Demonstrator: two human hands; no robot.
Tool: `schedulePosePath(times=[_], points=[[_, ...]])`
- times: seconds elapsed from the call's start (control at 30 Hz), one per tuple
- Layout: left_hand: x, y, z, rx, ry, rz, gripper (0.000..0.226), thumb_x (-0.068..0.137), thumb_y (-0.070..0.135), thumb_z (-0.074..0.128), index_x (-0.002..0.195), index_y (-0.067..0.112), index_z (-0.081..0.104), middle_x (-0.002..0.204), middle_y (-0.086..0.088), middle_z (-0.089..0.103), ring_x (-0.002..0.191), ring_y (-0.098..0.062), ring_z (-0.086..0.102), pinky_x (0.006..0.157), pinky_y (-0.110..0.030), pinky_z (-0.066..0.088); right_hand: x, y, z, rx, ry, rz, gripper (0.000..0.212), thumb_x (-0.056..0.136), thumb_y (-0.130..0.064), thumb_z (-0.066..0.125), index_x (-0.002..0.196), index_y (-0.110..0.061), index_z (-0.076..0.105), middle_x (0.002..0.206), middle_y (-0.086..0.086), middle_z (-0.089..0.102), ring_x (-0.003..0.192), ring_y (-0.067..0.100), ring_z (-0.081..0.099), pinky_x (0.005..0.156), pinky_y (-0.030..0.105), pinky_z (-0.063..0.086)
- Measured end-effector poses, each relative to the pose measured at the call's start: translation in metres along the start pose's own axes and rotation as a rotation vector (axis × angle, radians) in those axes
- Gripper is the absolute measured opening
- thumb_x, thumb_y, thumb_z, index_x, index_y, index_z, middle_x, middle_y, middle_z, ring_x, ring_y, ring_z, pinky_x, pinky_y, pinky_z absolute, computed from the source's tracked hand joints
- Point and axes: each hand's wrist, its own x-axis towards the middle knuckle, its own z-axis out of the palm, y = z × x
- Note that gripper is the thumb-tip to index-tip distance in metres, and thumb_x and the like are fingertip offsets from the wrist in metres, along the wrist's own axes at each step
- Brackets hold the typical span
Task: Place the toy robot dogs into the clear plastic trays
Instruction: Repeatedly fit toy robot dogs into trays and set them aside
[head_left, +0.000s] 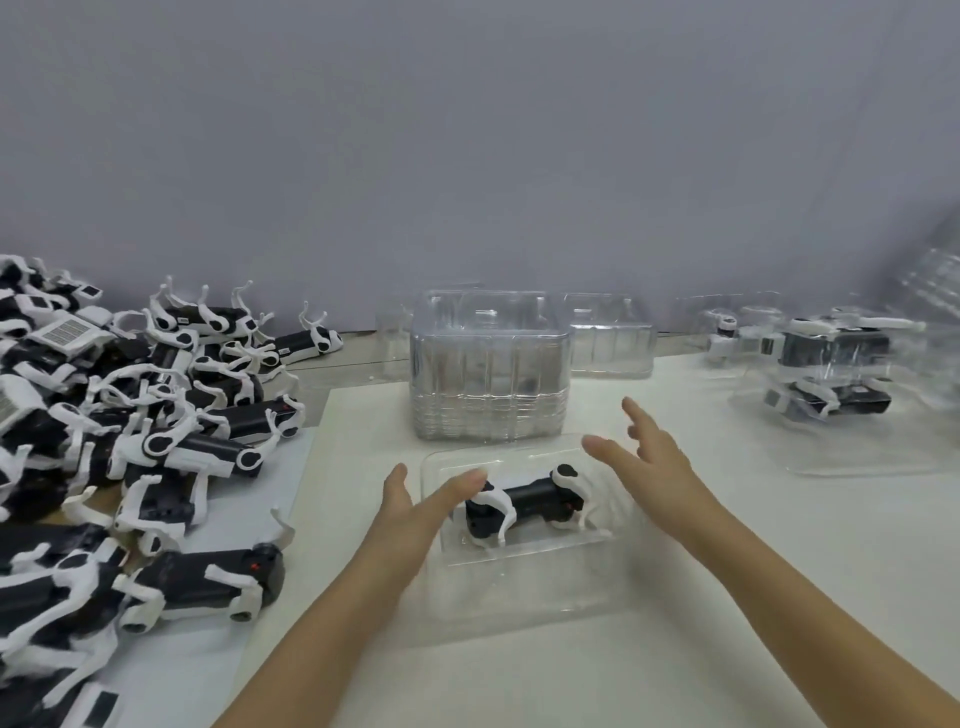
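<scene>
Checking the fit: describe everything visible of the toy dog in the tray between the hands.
The toy robot dog has a black body and white bent legs with round black joint caps, seemingly plastic. It sits left to right in the recess of the clear tray. The left hand reaches its left end; touch unclear. The right hand hovers apart.

No text, brand or number can be read anywhere in the frame. The closest thing to a label is at the left, in the pile of toy robot dogs (156, 415). There, a pale rectangular patch (70, 332) with a fine grid of dark marks sits on one body, and a smaller dark patch (91, 291) lies above it. These may be printed stickers, but the view is too blurred to make out any characters. One dog at lower left bears a small red dot (254, 566), with no readable sign.
</scene>
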Motion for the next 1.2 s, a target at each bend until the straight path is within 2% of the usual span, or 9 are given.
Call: schedulePosePath(times=[0.07,0.2,0.3,0.43,0.53,0.67,0.83,1.07,1.2], points=[[0.002,0.0,0.012,-0.019,0.045,-0.05,0.135,0.035,0.069,0.084,0.148,0.031,0.022,0.131,0.019,0.047,0.108,-0.005,0.049,0.086,-0.021,0.034,-0.01,0.013,0.006,0.088,-0.172,0.15,0.072,0.085,-0.059,0.06,0.148,-0.044,0.029,0.151,-0.016,0.036,0.144,0.011,0.029,0.116,0.038,0.029],[0.002,0.002,0.032,0.014,0.045,0.142,0.098,0.053,0.025,0.094,0.125,0.05,0.032,0.097,0.036,0.05,0.074,0.031,0.048,0.058,0.004,0.037,-0.021,0.016,0.012,0.433,-0.248,-0.004,0.031,0.09,-0.033,0.061,0.105,-0.054,0.044,0.083,-0.048,0.06,0.082,-0.023,0.059,0.063,0.001,0.045],[0.002,-0.004,0.031,0.004,0.015,0.256,0.114,0.045,0.027,0.093,0.132,0.056,0.026,0.116,0.047,0.027,0.116,0.026,0.035,0.078,0.002,0.037,-0.027,0.022,0.015,0.596,-0.226,-0.113,0.045,0.086,-0.028,0.067,0.11,-0.057,0.043,0.091,-0.041,0.065,0.089,-0.017,0.063,0.065,0.002,0.046],[0.001,-0.002,0.031,0.008,0.007,0.315,0.118,0.064,0.009,0.089,0.147,0.049,0.015,0.142,0.04,0.019,0.144,0.0,0.017,0.118,-0.038,0.026,-0.026,0.026,0.022,0.684,-0.112,-0.118,0.062,0.072,-0.033,0.068,0.118,-0.061,0.037,0.102,-0.029,0.067,0.1,0.017,0.07,0.068,0.024,0.055],[-0.001,-0.001,0.032,0.059,0.044,0.307,0.117,0.064,0.009,0.091,0.143,0.056,0.018,0.142,0.043,0.021,0.142,0.003,0.022,0.118,-0.041,0.028,-0.027,0.026,0.022,0.698,-0.089,-0.109,0.066,0.069,-0.034,0.072,0.119,-0.061,0.04,0.119,-0.012,0.063,0.092,0.024,0.069,0.069,0.034,0.054],[-0.006,0.011,0.033,-0.054,0.064,0.247,0.115,0.027,0.051,0.097,0.121,0.074,0.034,0.149,0.027,0.032,0.132,0.0,0.041,0.103,-0.033,0.04,-0.028,0.03,0.017,0.708,-0.059,-0.162,0.074,0.062,-0.037,0.086,0.12,-0.064,0.05,0.126,-0.004,0.06,0.101,0.025,0.07,0.081,0.046,0.055],[-0.002,0.01,0.03,-0.203,0.03,0.059,0.128,0.022,0.047,0.094,0.138,0.041,0.04,0.127,-0.005,0.062,0.104,-0.018,0.067,0.069,-0.024,0.051,-0.029,0.031,0.016,0.626,-0.048,-0.248,0.082,0.057,-0.044,0.083,0.127,-0.063,0.045,0.121,-0.013,0.061,0.105,0.02,0.067,0.084,0.032,0.055],[-0.011,0.02,0.035,-0.086,0.086,0.168,0.113,0.038,0.041,0.091,0.139,0.035,0.04,0.128,-0.007,0.059,0.093,-0.011,0.065,0.098,-0.04,0.052,-0.03,0.033,0.009,0.582,-0.044,-0.238,0.082,0.049,-0.052,0.084,0.119,-0.064,0.041,0.125,-0.006,0.057,0.104,0.018,0.068,0.084,0.033,0.054],[-0.016,0.025,0.037,0.005,0.076,0.147,0.104,0.054,0.041,0.095,0.142,0.028,0.042,0.132,-0.002,0.06,0.113,-0.019,0.063,0.101,-0.04,0.049,-0.03,0.035,0.014,0.589,-0.026,-0.214,0.076,0.054,-0.049,0.084,0.117,-0.061,0.043,0.117,-0.005,0.064,0.092,0.022,0.072,0.065,0.02,0.053]])
